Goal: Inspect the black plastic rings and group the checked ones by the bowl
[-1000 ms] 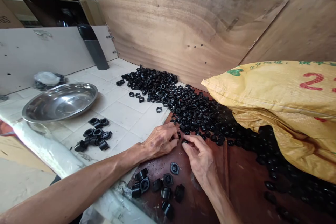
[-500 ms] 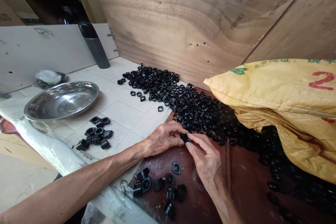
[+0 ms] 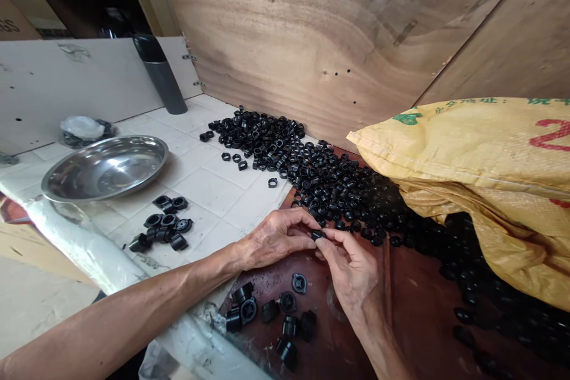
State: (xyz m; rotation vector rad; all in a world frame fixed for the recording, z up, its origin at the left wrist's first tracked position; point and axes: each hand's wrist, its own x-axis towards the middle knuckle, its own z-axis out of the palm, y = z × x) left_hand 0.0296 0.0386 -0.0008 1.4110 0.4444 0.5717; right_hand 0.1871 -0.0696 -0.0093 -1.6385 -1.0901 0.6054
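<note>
A small black part [image 3: 317, 234] sits between the fingertips of the two hands, above the brown board [image 3: 418, 291]. The left hand [image 3: 272, 237] pinches it from one side with thumb and forefinger; the right hand [image 3: 354, 267] grips it from the other. The fingers cover most of it, so whether it is one piece or two joined cannot be told.

For good handling, the person would do well to steady it with the left fingertips, square it up and press or turn evenly with the right, since a smooth, small part could slip if tilted.

Just beyond the hands spreads the heap of black parts [image 3: 325, 184]. Nearer the person, below the hands, lie loose black caps [image 3: 287, 303]; the steel bowl [image 3: 104, 172] stands well left of the left hand.
</note>
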